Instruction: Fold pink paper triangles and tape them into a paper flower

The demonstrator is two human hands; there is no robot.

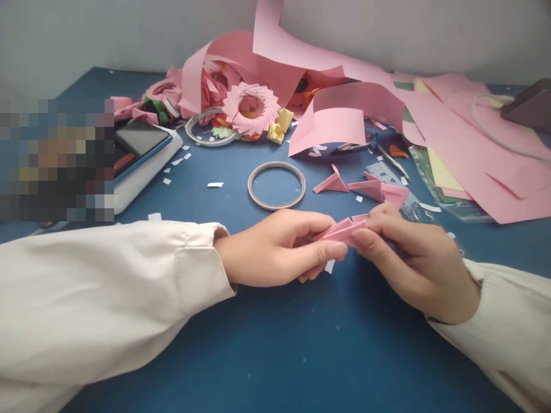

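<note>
A small folded pink paper piece is pinched between both hands above the blue table. My left hand grips its left end, thumb in front and fingers behind. On the right end, my right hand holds it between thumb and curled forefinger. Just beyond the hands stand similar folded pink pieces: one pink piece by itself and another folded piece beside more pink paper. Behind my left hand lies a thin ring of tape.
At the back, pink paper sheets curl over a pleated pink paper ring and a second tape roll. More pink sheets spread at the right. A phone rests at the left. White paper scraps are scattered about.
</note>
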